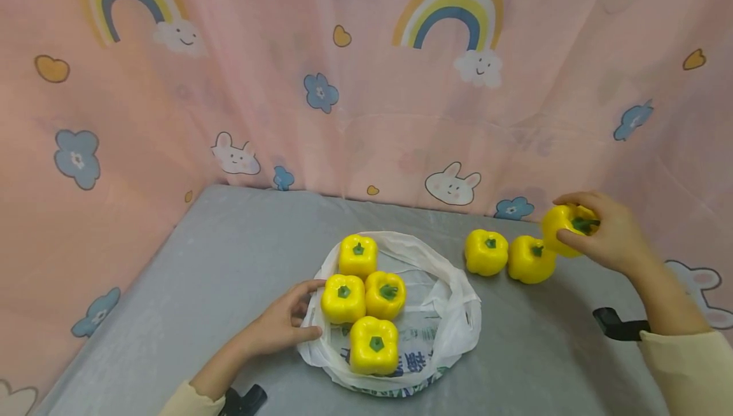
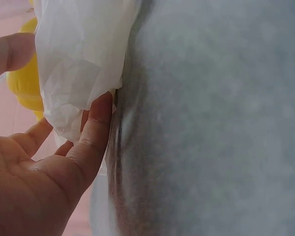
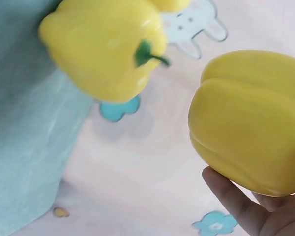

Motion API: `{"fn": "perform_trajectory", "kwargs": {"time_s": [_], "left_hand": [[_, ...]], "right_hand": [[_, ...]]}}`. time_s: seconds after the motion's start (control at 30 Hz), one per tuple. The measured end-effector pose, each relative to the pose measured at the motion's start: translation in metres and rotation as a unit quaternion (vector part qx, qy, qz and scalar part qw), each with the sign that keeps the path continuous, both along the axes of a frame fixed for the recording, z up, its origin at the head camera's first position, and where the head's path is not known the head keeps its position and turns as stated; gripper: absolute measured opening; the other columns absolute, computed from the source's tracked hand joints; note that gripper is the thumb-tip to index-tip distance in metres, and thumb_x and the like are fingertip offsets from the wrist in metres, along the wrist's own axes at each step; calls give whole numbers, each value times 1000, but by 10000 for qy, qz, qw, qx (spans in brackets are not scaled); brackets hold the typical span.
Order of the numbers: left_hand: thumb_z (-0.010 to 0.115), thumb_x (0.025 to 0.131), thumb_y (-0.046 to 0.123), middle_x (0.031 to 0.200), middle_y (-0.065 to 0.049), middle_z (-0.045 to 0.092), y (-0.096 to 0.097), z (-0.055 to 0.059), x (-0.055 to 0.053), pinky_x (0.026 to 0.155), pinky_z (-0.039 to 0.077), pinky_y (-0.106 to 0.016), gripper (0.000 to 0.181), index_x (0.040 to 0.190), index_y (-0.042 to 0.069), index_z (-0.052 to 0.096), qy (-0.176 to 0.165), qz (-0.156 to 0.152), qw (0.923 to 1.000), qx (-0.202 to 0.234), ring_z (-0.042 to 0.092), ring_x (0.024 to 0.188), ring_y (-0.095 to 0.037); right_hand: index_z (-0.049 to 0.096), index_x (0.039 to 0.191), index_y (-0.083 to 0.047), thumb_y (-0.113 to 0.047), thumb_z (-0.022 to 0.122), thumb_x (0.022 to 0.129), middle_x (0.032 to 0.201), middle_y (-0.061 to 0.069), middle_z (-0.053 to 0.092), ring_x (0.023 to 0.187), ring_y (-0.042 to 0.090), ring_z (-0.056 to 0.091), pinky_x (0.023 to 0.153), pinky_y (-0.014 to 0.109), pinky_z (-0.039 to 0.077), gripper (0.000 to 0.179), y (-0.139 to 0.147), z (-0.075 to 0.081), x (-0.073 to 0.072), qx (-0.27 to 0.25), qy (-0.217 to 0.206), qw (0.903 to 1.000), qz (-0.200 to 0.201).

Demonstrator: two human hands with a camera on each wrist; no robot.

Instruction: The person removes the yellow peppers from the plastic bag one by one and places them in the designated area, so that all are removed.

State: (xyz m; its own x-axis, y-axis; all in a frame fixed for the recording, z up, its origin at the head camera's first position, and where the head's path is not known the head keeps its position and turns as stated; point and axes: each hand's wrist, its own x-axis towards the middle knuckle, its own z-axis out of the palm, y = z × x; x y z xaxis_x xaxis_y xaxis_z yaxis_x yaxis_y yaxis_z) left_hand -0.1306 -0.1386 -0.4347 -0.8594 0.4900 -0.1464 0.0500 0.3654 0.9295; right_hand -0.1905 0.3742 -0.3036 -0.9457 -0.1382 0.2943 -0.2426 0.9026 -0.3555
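Between its thumb and fingers my right hand [image 1: 615,231] grips a yellow bell pepper [image 1: 564,228], raised at the far right of the table. Two more peppers stand close by, one pepper [image 1: 485,252] on the left and another pepper [image 1: 531,260] just below the held one. In the right wrist view the held pepper [image 3: 250,123] shows its smooth side. A white plastic bag [image 1: 466,314] lies spread with its mouth wide, several yellow peppers [image 1: 374,346] inside. My left hand [image 1: 280,320] holds the bag's left side; in the left wrist view its fingers [image 2: 93,132] touch the white plastic.
A grey cloth [image 1: 189,289] covers the table. Behind it hangs a pink curtain [image 1: 275,34] printed with rainbows, rabbits and flowers. A black wrist mount [image 1: 621,325] shows at my right wrist, another black mount [image 1: 246,400] at the left.
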Motion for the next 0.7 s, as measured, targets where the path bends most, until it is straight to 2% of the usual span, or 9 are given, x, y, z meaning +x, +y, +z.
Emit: {"fn": "perform_trajectory", "kwargs": {"time_s": [0.13,0.23,0.4,0.7], "left_hand": [[73,84,15,120,-22,59,0,1,0,75,59,-30,77,148,10,31,-8,24,10000,-16,67,96,-25],[73,83,14,119,-22,59,0,0,0,74,59,-30,77,148,10,31,-30,39,10000,-18,67,93,-24],[73,83,14,118,-21,60,0,-1,0,73,59,-30,77,148,11,31,-32,63,10000,-19,67,92,-23],[73,83,15,127,-22,54,0,-2,0,75,59,-29,77,147,11,32,40,53,10000,-22,65,98,-25]], "right_hand": [[59,121,-5,-19,73,77,124,24,53,97,39,48,70,53,46,48,13,-6,-1,183,-29,9998,-6],[59,120,-4,-20,73,78,124,24,53,97,39,47,72,59,45,47,22,-12,-2,296,-38,9995,32],[59,119,-5,-21,73,78,121,25,53,96,39,47,72,60,43,46,35,-21,-4,427,-175,9989,29],[58,121,-5,-27,73,80,122,27,52,97,40,46,73,62,43,49,52,-40,-9,447,-648,9968,-157]]}}
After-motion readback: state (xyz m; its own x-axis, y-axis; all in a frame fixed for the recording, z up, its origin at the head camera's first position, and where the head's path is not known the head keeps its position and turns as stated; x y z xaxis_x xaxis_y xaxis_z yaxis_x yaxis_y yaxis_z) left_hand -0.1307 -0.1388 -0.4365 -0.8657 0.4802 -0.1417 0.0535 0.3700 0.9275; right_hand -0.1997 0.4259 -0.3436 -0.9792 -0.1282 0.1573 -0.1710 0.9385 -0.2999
